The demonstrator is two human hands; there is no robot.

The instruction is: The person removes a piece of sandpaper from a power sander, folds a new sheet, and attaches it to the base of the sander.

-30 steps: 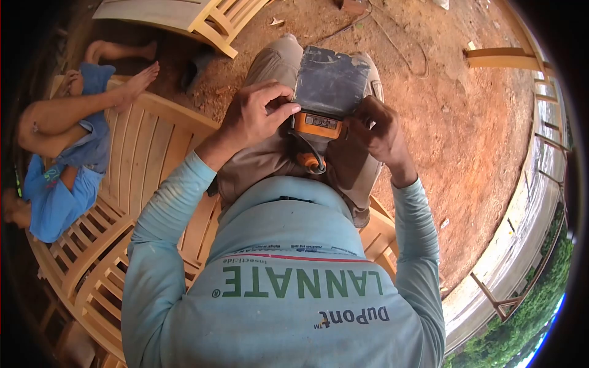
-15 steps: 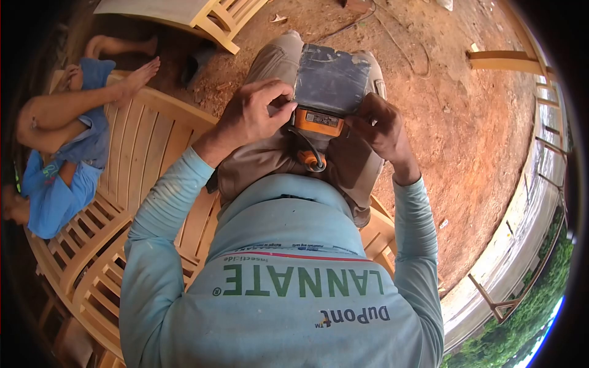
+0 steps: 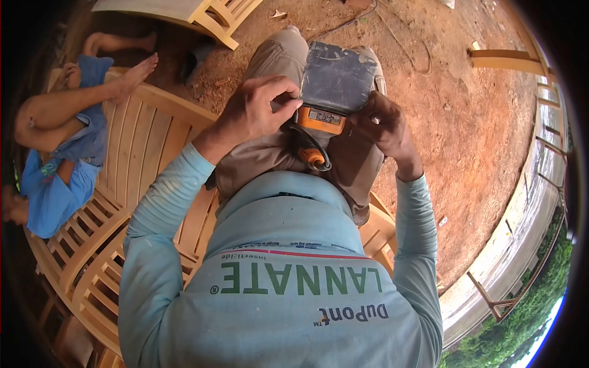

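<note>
An orange power tool (image 3: 321, 120) rests between my thighs, its cord curling toward my waist. Across its base lies a dark grey, worn sheet (image 3: 338, 76) with pale scuffed edges. My left hand (image 3: 261, 110) pinches the near left corner of this sheet between thumb and fingers. At the near right corner, my right hand (image 3: 383, 129) has its fingers closed on the sheet's edge, and its fingertips are partly in shadow.
A person in blue (image 3: 61, 178) sits at the left on a slatted wooden bench (image 3: 138, 141). Another wooden piece (image 3: 230, 18) stands at the top. A cable (image 3: 399, 43) lies on reddish dirt ground (image 3: 466, 159). Wooden parts (image 3: 506, 60) stand at the right.
The tool and sheet have shifted slightly to the right and tilted a little. Both hands have moved slightly with them, still at the sheet's near corners.
</note>
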